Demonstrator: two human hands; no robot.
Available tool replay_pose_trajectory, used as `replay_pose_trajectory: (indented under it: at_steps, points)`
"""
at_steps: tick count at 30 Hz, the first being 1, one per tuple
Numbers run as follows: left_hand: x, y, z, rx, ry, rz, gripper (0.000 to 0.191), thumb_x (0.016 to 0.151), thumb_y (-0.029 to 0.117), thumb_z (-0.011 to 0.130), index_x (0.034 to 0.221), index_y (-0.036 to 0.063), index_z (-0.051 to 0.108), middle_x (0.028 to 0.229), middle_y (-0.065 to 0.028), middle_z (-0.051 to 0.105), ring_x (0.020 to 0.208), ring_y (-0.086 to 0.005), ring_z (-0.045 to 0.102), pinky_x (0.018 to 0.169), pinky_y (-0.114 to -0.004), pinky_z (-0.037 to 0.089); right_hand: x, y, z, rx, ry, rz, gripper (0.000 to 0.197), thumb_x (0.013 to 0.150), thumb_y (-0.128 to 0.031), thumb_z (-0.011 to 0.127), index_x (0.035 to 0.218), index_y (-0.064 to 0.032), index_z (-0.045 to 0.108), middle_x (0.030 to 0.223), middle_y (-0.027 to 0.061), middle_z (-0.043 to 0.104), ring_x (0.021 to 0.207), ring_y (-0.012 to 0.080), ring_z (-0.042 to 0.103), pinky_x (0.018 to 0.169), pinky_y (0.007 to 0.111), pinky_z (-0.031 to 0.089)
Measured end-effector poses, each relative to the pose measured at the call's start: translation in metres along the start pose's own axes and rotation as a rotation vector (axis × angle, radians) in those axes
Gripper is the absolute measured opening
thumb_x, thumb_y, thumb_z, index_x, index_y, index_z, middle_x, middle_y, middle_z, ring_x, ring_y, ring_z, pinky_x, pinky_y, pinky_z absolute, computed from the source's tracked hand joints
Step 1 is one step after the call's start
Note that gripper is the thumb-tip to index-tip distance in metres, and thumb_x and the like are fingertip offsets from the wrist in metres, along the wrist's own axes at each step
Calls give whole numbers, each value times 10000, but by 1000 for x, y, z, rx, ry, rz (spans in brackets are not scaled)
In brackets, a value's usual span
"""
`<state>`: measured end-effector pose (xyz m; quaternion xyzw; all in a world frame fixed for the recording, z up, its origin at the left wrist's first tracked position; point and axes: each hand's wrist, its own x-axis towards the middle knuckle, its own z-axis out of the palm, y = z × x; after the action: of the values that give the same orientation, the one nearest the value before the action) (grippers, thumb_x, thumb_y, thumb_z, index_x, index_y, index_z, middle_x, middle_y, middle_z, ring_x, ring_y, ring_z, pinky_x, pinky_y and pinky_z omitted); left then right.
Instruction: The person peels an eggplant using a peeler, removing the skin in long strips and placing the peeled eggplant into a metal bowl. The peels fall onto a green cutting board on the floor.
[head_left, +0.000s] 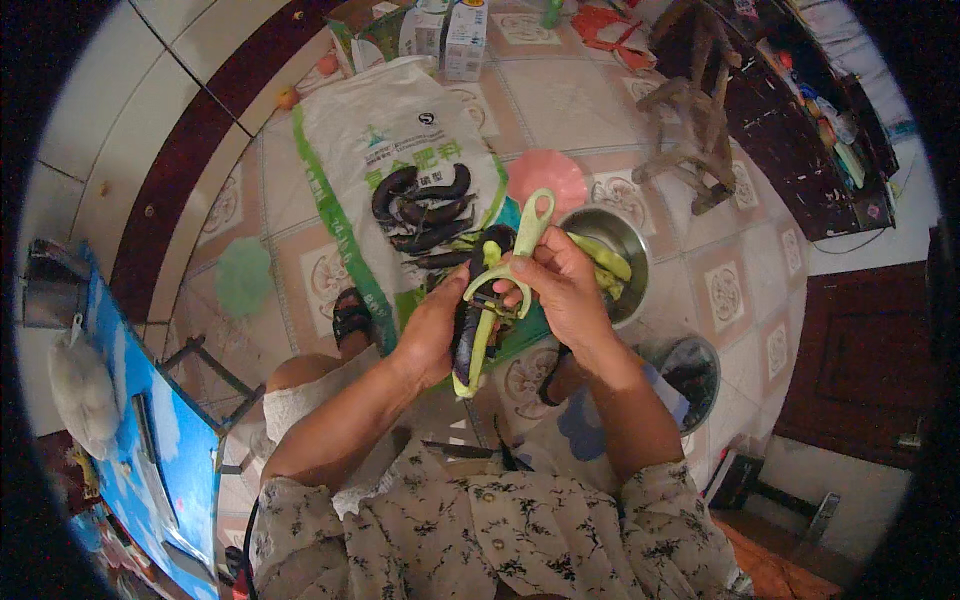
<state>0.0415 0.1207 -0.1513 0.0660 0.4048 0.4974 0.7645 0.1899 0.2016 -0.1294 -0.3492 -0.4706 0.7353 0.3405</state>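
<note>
My left hand (433, 322) grips a dark purple eggplant (466, 341) that has a pale green peeled strip along one side. A light green Y-shaped peeler (534, 225) is in my right hand (566, 289), its blade against the eggplant near the peeled strip. Beyond my hands, several unpeeled eggplants (431, 214) lie on a flattened white and green woven sack (360, 142). Pale peeled eggplants (606, 259) rest in a steel bowl (640, 296) to the right of my right hand.
A pink scalloped plate (551, 180) sits behind the bowl. A wooden stool (686, 150) stands at the far right. By my right leg is a bucket (694, 382). At left, a blue table (195, 480) bears a knife (154, 465). Cartons (465, 41) stand at the back.
</note>
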Motion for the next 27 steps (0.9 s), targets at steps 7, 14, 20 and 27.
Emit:
replay_pose_trajectory:
  at_steps: [7,14,20,27]
  points:
    - [-2,-1,3,22,35,17,369,1008,326,292,1299,149,434,895,-52,567,665,-155,543,566,-293,473,6,4,-6,70,24,27,192,874,-81,614,1034,-17,530,913,96,643,724,170,660,570,241,543]
    - [-3,-4,2,89,19,50,338,1001,347,339,1212,114,463,843,-46,573,615,-149,547,547,-283,479,8,0,-13,78,83,37,176,875,-81,608,1022,-14,540,910,97,639,726,175,661,562,238,547]
    - [-4,-8,-4,105,2,46,326,995,340,365,1159,89,491,817,-43,580,609,-142,551,541,-267,467,18,7,-24,79,121,10,183,877,-90,606,1032,-19,540,908,86,632,735,179,660,584,268,556]
    - [-9,-13,-6,236,-49,128,462,975,399,396,1314,89,449,873,-19,584,659,-110,546,571,-246,470,27,0,-41,88,228,-16,144,882,-79,596,1004,-25,541,890,78,626,743,181,657,583,283,559]
